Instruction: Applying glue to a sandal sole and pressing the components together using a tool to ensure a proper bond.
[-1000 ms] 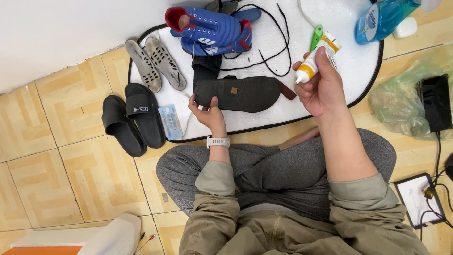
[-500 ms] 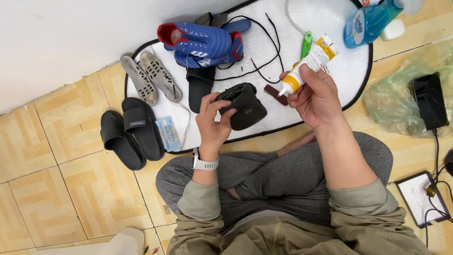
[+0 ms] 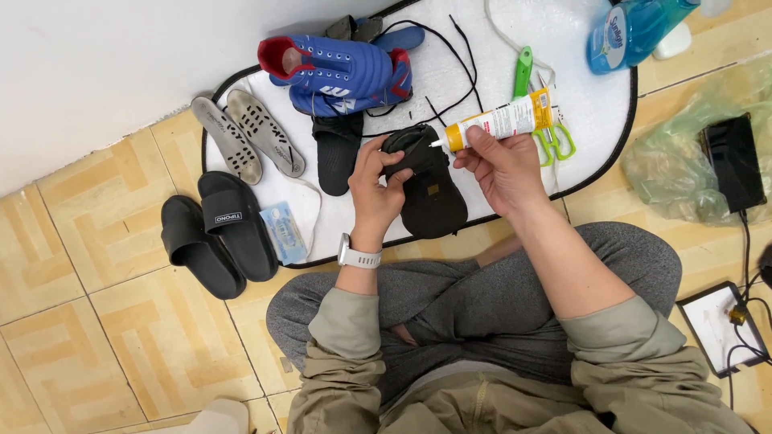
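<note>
My left hand (image 3: 375, 183) grips a black sandal (image 3: 430, 191) by its upper end, holding it upright over the edge of a white mat (image 3: 579, 104). My right hand (image 3: 500, 167) holds a yellow and white glue tube (image 3: 503, 120) with its nozzle at the top of the sandal. A second black sandal (image 3: 336, 149) lies flat on the mat just left of my left hand. I sit cross-legged in grey trousers, with a white watch on my left wrist.
A blue sports shoe (image 3: 338, 76) with loose black laces lies at the mat's back. Two grey insoles (image 3: 249, 137), black slides (image 3: 217, 233), green scissors (image 3: 535, 96), a blue bottle (image 3: 635, 28), a green plastic bag (image 3: 691, 153) and a black charger (image 3: 732, 161) surround me.
My left hand has turned the black sandal from lying sideways to standing on end. My right hand has brought the glue tube's nozzle down to the sandal's top.
</note>
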